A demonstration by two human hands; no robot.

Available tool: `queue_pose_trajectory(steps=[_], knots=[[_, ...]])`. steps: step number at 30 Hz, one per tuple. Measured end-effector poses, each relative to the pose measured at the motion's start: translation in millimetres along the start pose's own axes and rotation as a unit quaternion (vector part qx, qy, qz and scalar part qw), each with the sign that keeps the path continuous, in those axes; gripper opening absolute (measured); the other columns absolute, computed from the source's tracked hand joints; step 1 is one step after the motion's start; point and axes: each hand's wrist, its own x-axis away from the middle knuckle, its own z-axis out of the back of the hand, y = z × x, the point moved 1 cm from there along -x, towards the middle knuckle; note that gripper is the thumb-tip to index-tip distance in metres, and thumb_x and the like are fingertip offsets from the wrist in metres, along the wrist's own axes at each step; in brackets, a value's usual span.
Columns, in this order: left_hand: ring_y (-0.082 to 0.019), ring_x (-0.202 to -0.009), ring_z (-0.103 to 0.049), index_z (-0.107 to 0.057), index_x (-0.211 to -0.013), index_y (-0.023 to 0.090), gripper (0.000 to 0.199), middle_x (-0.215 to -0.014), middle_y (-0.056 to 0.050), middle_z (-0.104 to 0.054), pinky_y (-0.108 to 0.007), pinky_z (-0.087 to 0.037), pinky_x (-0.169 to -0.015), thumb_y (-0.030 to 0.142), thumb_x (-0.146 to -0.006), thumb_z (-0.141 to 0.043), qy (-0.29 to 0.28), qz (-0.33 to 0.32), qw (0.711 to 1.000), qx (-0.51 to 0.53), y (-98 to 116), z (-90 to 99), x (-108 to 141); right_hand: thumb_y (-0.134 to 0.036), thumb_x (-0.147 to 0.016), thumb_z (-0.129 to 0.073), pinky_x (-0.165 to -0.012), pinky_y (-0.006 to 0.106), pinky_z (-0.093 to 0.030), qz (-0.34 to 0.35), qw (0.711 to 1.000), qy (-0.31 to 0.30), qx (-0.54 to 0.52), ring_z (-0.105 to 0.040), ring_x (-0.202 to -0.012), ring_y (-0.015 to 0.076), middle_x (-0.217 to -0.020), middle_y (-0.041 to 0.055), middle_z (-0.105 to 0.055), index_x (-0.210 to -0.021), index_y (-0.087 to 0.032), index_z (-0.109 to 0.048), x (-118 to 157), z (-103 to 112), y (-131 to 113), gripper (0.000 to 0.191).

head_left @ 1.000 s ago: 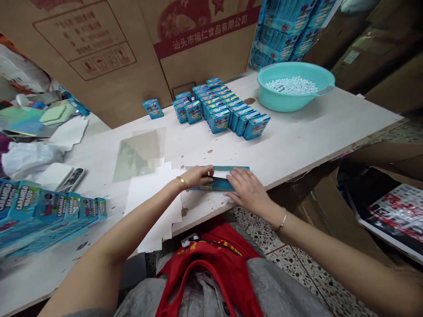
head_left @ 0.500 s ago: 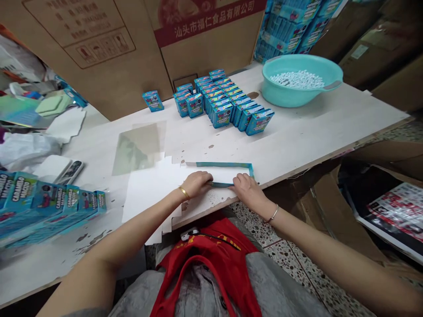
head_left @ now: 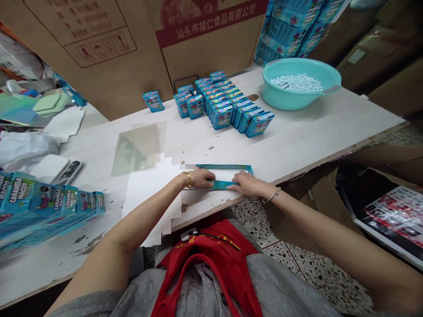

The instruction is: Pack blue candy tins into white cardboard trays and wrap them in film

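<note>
In front of me on the table lies a shallow cardboard tray (head_left: 225, 167), blue outside and white inside, with its side walls raised. My left hand (head_left: 201, 178) is closed on the tray's near wall toward its left end. My right hand (head_left: 247, 183) grips the near right corner, thumb and fingers on the wall. The blue near wall shows between the two hands. White flat card blanks (head_left: 148, 193) lie just left of the tray, partly under my left forearm.
Several small blue candy boxes (head_left: 222, 117) stand in rows behind the tray. A turquoise basin (head_left: 287, 101) of white pieces is at the back right. Packed blue boxes (head_left: 49, 200) sit at left. A large carton (head_left: 139, 79) stands behind; the table edge is close.
The near wall of the tray now shows more of its blue outer face. Both hands have shifted slightly, the right one turning flatter along the wall.
</note>
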Motion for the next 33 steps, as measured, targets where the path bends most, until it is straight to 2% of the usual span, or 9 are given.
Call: queue_pose_trajectory(steps=[7,12,18,20,23,25,27,30,33], knots=[[-0.019,-0.089,-0.061,-0.064,-0.103,0.018,0.024,-0.088,-0.002,-0.071,-0.038,-0.03,-0.101,0.033,-0.088,-0.053,0.14,0.052,0.989,-0.022,7,-24.3,14,-0.047,-0.093,-0.048,-0.078,0.034,-0.039,0.001,0.996,-0.075,-0.038,-0.06,-0.093,0.0256,-0.091,0.0124,-0.069,-0.076,-0.018,-0.069,-6,8,4,0.04],[-0.02,-0.088,-0.063,-0.065,-0.099,0.02,0.019,-0.086,-0.003,-0.071,-0.039,-0.033,-0.099,0.027,-0.087,-0.052,0.153,0.074,0.984,-0.053,18,-35.1,16,-0.042,-0.093,-0.05,-0.079,0.036,-0.035,0.032,0.994,-0.1,0.014,-0.059,-0.093,0.0258,-0.09,0.012,-0.07,-0.078,-0.016,-0.069,-9,16,2,0.035],[-0.023,-0.096,-0.061,-0.063,-0.103,0.018,0.024,-0.104,-0.009,-0.067,-0.038,-0.043,-0.085,0.027,-0.093,-0.044,0.209,0.101,0.97,-0.066,64,-65.4,2,-0.025,-0.084,-0.059,-0.092,0.044,-0.031,0.048,0.98,0.117,0.155,-0.052,-0.108,0.0317,-0.106,0.0153,-0.064,-0.096,-0.012,-0.068,7,26,14,0.02],[-0.024,-0.102,-0.058,-0.063,-0.107,0.018,0.026,-0.117,-0.012,-0.061,-0.036,-0.045,-0.085,0.033,-0.093,-0.048,0.246,0.057,0.964,-0.083,66,-59.8,6,-0.017,-0.082,-0.057,-0.091,0.043,-0.033,0.059,0.968,0.188,0.155,-0.05,-0.109,0.0313,-0.118,0.0159,-0.06,-0.114,-0.013,-0.062,20,22,7,0.033],[-0.025,-0.114,-0.052,-0.06,-0.12,0.022,0.03,-0.133,-0.012,-0.053,-0.041,-0.042,-0.093,0.025,-0.094,-0.046,0.303,-0.011,0.939,-0.163,43,-31.6,28,-0.012,-0.082,-0.053,-0.081,0.038,-0.037,0.083,0.962,0.233,0.117,-0.051,-0.102,0.0283,-0.126,0.015,-0.056,-0.133,-0.015,-0.049,38,6,-24,0.051],[-0.028,-0.125,-0.045,-0.054,-0.129,0.028,0.043,-0.143,-0.009,-0.046,-0.048,-0.036,-0.101,0.011,-0.091,-0.043,0.29,-0.044,0.926,-0.239,18,-12.6,47,-0.018,-0.086,-0.054,-0.078,0.037,-0.039,0.106,0.961,0.239,0.085,-0.051,-0.097,0.0267,-0.128,0.0149,-0.054,-0.138,-0.016,-0.043,46,-10,-51,0.053],[-0.028,-0.136,-0.035,-0.052,-0.131,0.033,0.052,-0.152,-0.005,-0.037,-0.052,-0.029,-0.106,0.004,-0.088,-0.045,0.216,-0.091,0.926,-0.296,-4,-3.8,63,-0.031,-0.089,-0.057,-0.075,0.037,-0.04,0.119,0.96,0.245,0.058,-0.051,-0.093,0.0263,-0.127,0.0155,-0.053,-0.132,-0.017,-0.048,49,-26,-71,0.047],[-0.026,-0.138,-0.033,-0.059,-0.122,0.032,0.043,-0.155,-0.002,-0.033,-0.044,-0.032,-0.106,0.009,-0.086,-0.055,0.106,-0.141,0.931,-0.318,-18,-11.5,73,-0.043,-0.089,-0.058,-0.071,0.036,-0.041,0.112,0.958,0.262,0.024,-0.05,-0.087,0.0254,-0.108,0.0142,-0.059,-0.101,-0.016,-0.061,46,-44,-78,0.03],[-0.025,-0.129,-0.044,-0.064,-0.112,0.027,0.028,-0.149,-0.003,-0.043,-0.036,-0.041,-0.095,0.018,-0.087,-0.058,0.096,-0.166,0.931,-0.311,-9,-31.5,68,-0.037,-0.093,-0.053,-0.07,0.034,-0.041,0.112,0.951,0.287,-0.018,-0.05,-0.083,0.023,-0.088,0.0098,-0.058,-0.082,-0.017,-0.058,45,-49,-61,0.023]])
